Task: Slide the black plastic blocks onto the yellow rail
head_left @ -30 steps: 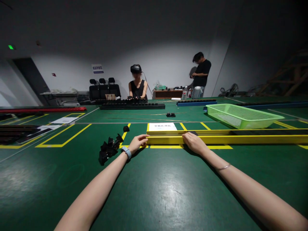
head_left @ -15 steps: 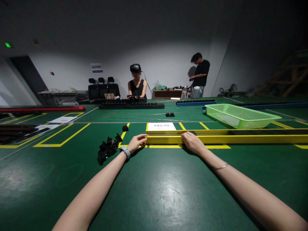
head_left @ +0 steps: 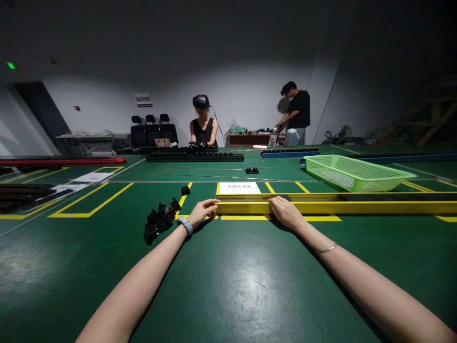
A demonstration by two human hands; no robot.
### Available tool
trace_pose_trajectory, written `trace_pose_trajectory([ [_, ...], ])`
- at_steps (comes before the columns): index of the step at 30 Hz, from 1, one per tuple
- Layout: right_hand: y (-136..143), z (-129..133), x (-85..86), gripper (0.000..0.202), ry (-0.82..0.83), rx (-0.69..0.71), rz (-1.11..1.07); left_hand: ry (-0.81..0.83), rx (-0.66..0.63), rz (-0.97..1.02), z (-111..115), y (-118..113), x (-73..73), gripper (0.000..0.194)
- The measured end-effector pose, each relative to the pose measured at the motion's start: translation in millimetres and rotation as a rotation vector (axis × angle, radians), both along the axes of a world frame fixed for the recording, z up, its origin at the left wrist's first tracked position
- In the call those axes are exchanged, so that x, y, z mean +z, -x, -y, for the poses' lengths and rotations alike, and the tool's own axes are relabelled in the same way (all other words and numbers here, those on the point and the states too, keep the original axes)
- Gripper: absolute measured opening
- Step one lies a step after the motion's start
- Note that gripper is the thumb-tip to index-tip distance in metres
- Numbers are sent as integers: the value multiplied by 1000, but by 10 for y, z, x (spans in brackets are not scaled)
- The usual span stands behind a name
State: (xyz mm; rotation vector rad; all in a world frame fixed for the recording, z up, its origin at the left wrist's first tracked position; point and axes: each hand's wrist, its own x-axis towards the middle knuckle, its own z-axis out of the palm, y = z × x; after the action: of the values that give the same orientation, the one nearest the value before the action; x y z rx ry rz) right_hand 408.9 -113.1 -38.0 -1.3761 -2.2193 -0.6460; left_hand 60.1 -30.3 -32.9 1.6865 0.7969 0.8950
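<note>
A long yellow rail (head_left: 357,207) lies across the table from the middle out past the right edge. At its left end is my left hand (head_left: 203,212), thumb and fingers closed around the tip of the rail. My right hand (head_left: 285,211) grips the rail further right, with fingers bent over its upper edge. A dark piece (head_left: 284,197) shows just behind my right knuckles; most of it is hidden. To the left of my left hand lies a heap of black plastic parts (head_left: 160,220), and a single black part (head_left: 185,190) sits apart behind it.
A light green basket (head_left: 357,183) stands behind the rail at right. A white label sheet (head_left: 239,188) lies behind the rail. Two small black parts (head_left: 252,170) are further back. A black rail (head_left: 196,157) lies before a seated person (head_left: 203,128); another person (head_left: 298,112) stands behind.
My hands and the yellow rail look almost unmoved. In the background, the standing person has leaned forward and reached down toward the bottle.
</note>
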Motion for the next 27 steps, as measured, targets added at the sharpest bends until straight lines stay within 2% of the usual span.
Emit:
trace_pose_trajectory([
  [13, 12, -37, -47, 22, -41, -35, -22, -6, -16, 4, -37, 4, -38, 46],
  [27, 42, -62, -34, 27, -91, -70, -47, -12, -7, -1, -4, 6, -1, 46],
])
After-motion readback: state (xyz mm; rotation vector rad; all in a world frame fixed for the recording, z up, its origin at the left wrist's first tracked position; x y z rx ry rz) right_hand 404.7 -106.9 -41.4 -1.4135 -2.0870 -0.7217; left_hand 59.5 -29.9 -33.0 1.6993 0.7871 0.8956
